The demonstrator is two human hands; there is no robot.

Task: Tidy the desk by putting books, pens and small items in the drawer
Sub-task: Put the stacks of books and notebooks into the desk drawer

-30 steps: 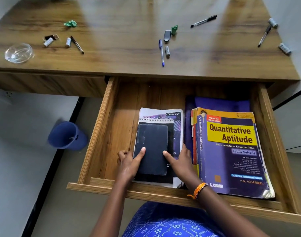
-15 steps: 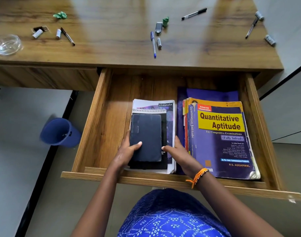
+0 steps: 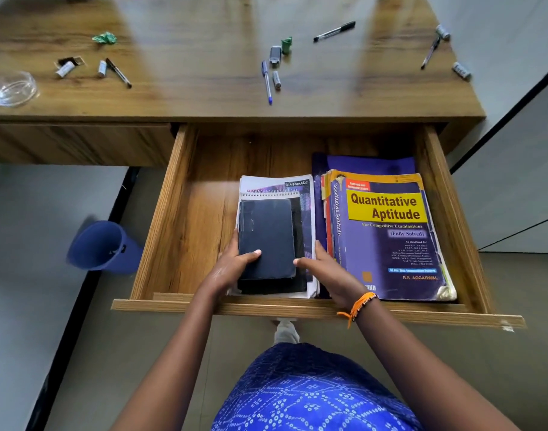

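Left hand (image 3: 232, 265) and right hand (image 3: 321, 265) clasping the near sides of the small dark hardcover notebook (image 3: 266, 237), thumbs laid on its cover.

Slid from flat fingertip presses on the cover a second ago to a grip round both edges, squaring the notebook atop the spiral pad and white "classmate" exercise book (image 3: 307, 194) in the open wooden drawer (image 3: 179, 213); books apparently stowed, beside the purple "Quantitative Aptitude" textbook (image 3: 388, 231). Still out on the wooden desk top (image 3: 204, 73): blue pen (image 3: 267, 80), black pen (image 3: 334, 31), grey batteries (image 3: 461, 71), clear glass bowl (image 3: 11, 88), green crumpled scrap (image 3: 104, 38). Nothing blocking the reach.
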